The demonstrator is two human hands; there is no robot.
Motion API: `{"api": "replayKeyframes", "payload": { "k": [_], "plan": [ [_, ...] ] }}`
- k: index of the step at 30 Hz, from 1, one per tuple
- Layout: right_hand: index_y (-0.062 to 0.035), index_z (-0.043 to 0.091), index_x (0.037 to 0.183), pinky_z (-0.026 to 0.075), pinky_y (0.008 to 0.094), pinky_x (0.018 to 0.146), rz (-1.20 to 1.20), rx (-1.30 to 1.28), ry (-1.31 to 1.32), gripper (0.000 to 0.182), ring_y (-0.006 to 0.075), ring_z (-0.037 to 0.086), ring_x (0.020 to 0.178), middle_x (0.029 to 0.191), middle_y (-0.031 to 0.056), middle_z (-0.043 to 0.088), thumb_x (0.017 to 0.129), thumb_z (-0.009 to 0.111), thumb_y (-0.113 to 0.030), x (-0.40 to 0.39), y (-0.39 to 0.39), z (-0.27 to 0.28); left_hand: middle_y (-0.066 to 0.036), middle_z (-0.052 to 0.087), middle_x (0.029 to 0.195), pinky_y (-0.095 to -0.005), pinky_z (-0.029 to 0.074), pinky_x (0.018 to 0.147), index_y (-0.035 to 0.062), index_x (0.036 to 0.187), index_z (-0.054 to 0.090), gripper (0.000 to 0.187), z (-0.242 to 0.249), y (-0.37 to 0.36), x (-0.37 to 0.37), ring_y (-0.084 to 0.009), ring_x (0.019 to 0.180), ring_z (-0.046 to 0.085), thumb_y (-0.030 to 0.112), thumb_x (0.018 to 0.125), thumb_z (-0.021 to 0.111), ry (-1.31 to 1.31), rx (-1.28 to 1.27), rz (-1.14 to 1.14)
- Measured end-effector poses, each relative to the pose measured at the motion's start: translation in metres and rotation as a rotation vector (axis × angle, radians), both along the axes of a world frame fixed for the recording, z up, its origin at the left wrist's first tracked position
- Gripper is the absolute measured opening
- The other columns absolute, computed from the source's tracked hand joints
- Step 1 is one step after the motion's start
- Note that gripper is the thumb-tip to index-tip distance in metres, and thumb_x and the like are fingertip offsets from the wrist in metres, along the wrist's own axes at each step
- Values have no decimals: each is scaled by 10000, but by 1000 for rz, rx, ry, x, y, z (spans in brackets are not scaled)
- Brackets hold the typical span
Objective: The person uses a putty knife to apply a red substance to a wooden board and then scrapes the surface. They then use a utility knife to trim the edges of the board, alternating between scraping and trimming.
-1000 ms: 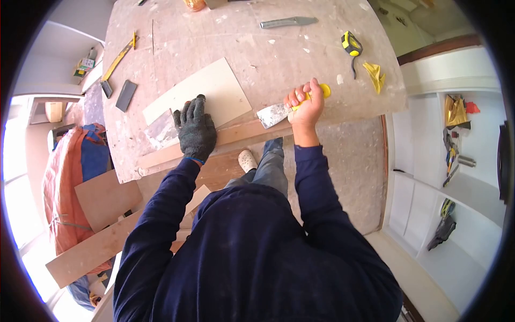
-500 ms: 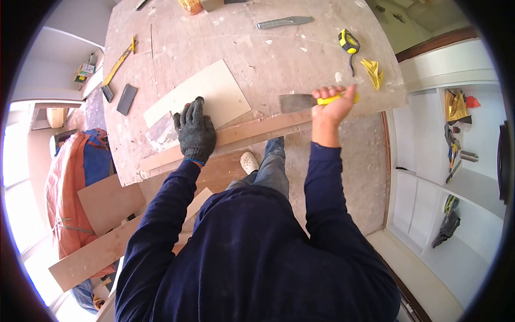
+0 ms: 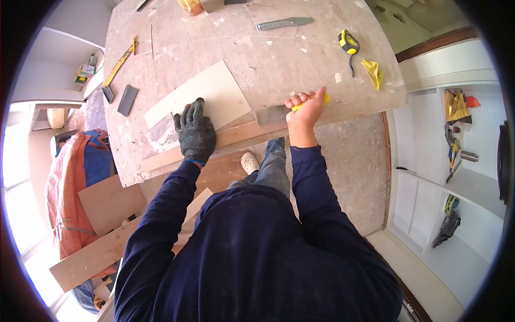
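My left hand (image 3: pixel 196 134), in a dark knitted glove, lies flat with fingers stretched out across a pale rectangular board (image 3: pixel 220 88). A greyish-white smeared patch (image 3: pixel 162 132) shows beside its fingers. Bare and closed, my right hand (image 3: pixel 306 118) grips the yellow handle of a putty knife (image 3: pixel 272 115). The broad metal blade points left and is blurred. It is over or against a long wooden strip (image 3: pixel 236 132) along the near table edge; contact is hard to tell. The strip passes by my left hand's wrist side.
On the worktable (image 3: pixel 214 45) lie a tape measure (image 3: pixel 349 42), a crumpled yellow piece (image 3: pixel 372 74), a grey utility knife (image 3: pixel 285 23), a yellow square (image 3: pixel 119 64) and a dark block (image 3: pixel 126 100). Boards (image 3: pixel 96 255) lean at lower left; white shelving (image 3: pixel 466 214) stands right.
My right hand has moved left along the strip with the putty knife, bringing the blade closer to the pale board. My left hand stays in place.
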State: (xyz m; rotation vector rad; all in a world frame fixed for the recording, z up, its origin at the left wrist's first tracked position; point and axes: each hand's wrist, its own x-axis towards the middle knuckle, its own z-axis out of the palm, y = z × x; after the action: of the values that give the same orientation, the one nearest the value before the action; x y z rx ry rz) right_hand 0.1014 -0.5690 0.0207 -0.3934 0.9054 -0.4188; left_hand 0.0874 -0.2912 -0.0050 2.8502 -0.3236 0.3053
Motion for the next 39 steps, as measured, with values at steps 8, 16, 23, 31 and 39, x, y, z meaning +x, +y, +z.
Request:
{"api": "replayKeyframes", "payload": {
  "k": [8,16,23,31,39],
  "plan": [
    [-176,409,799,353,340,499,-4,-184,-208,470,143,367,514,617,-19,375,986,466,-603,5,-37,22,-149,543,1396,-597,199,1178,90,1419,472,511,0,1,2,-356,1371,433,181,919,525,-2,-2,13],
    [-178,452,751,318,311,426,235,-195,-383,475,136,340,434,548,-21,346,963,518,-599,-6,2,-16,-151,551,1401,-572,231,1169,89,1414,490,499,4,-3,0,-351,1359,449,166,923,535,9,26,17],
    [-182,434,779,322,321,460,131,-85,-216,472,142,359,466,586,-16,369,965,510,-609,-1,3,-14,-146,545,1397,-599,215,1169,90,1416,479,502,2,1,3,-353,1367,436,175,923,524,6,12,14],
    [-173,402,803,335,332,496,-43,-88,-128,500,139,367,508,613,-18,368,978,446,-639,7,-18,9,-149,548,1394,-593,217,1171,96,1419,480,507,2,3,0,-344,1362,443,188,922,520,11,18,22],
    [-167,456,740,313,299,418,126,-357,-355,527,125,349,413,527,-25,357,975,451,-638,-7,1,-13,-147,555,1397,-575,245,1163,95,1413,494,495,6,2,0,-342,1345,461,176,926,527,14,14,31]
  ]
}}
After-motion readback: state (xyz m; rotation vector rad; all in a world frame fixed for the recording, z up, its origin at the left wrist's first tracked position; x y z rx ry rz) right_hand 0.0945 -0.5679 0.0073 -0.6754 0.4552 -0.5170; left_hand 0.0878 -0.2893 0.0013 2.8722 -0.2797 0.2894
